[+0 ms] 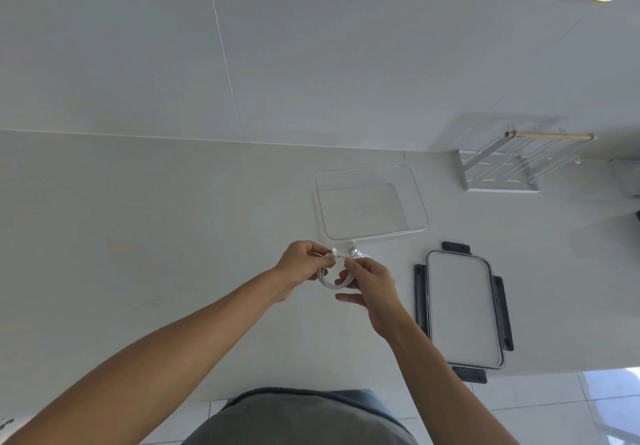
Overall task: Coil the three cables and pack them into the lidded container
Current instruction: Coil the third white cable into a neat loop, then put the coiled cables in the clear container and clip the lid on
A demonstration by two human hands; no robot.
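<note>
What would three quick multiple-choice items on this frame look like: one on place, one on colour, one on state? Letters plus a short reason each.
1. Where does the lid lie?
A. on the container
B. on the counter, right of the hands, nearer the person than the container
C. on the rack

2. What colour is the cable being coiled?
A. black
B. red
C. white

3. What is in the clear container?
A. nothing visible
B. three coiled cables
C. the lid

Key: 1 B, the lid with dark clips sits flat on the counter, off the container. 2 C, the loop held between the left hand and the right hand is white. 3 A, the counter shows through its bare bottom.
</note>
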